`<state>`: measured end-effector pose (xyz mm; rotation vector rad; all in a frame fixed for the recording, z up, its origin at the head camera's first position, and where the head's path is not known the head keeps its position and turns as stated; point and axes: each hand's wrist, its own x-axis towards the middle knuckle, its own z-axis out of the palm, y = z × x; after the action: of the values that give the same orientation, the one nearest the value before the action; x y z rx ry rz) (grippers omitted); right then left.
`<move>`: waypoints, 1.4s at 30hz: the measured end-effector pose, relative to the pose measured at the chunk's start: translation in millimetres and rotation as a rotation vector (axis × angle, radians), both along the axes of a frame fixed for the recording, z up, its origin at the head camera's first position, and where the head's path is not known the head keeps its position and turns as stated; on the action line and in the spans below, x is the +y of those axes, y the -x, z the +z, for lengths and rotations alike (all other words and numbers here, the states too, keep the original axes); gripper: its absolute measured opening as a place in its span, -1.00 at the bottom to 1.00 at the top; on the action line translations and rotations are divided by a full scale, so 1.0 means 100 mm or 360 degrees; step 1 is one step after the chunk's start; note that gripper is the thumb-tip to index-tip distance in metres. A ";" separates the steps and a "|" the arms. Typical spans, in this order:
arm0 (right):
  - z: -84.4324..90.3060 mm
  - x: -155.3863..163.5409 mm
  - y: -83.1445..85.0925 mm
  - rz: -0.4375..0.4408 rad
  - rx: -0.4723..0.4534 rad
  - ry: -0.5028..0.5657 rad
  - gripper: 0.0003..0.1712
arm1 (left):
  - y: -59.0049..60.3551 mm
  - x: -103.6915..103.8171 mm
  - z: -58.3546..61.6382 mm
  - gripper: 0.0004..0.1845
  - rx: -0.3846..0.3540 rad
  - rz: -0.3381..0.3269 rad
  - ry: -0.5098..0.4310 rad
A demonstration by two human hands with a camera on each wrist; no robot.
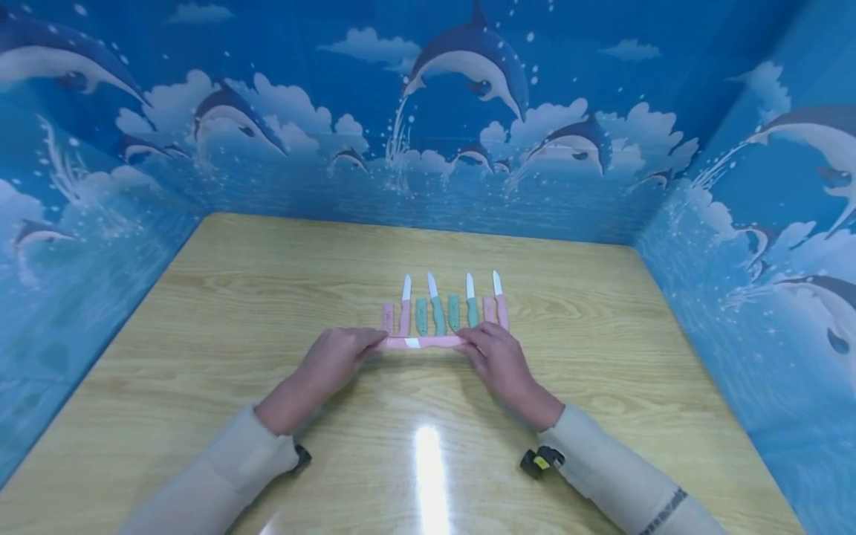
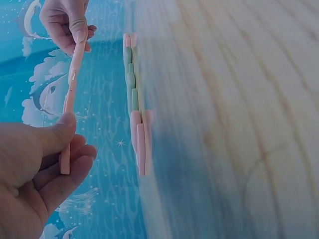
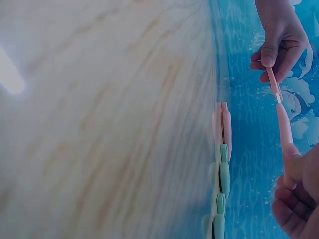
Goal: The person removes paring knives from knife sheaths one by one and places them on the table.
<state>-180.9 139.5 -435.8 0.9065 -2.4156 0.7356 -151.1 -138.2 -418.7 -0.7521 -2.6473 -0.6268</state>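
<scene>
My left hand [image 1: 341,353] pinches a pink sheath [image 2: 70,99] between thumb and fingers. Opposite it, my right hand [image 1: 498,360] grips the pink handle of a paring knife [image 1: 438,342]. The two pieces lie end to end, level, and a short stretch of white blade [image 1: 412,342] shows between them; the tip is inside the sheath. In the right wrist view the knife handle [image 3: 284,124] points up at the sheath [image 3: 272,79]. Both hands are above the table, just in front of a row of other knives and sheaths.
Several knives with sheaths beside them stand in a row on the wooden table [image 1: 267,282]: a pink knife [image 1: 405,316] at left, two green knives [image 1: 437,312] mid-row, a pink knife [image 1: 501,308] at right. Blades point away from me. Dolphin-print cloth walls [image 1: 428,200] surround the table.
</scene>
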 end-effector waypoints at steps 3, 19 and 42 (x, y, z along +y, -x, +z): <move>0.00 0.00 -0.01 -0.0020 -0.0012 0.0016 -0.77 | 0.00 -0.01 0.00 -0.78 0.0008 -0.0018 0.0000; 0.01 0.01 -0.01 -0.0025 -0.0109 -0.0006 -0.78 | -0.01 -0.03 0.00 -0.77 0.0015 -0.0009 -0.0013; 0.03 0.05 -0.02 -0.0064 -0.0142 -0.0012 -0.78 | 0.00 -0.06 0.02 -0.77 -0.0048 0.0001 0.0004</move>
<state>-179.2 144.6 -432.4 0.8422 -2.5083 0.7680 -150.7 -143.7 -416.5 -0.7481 -2.6760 -0.6395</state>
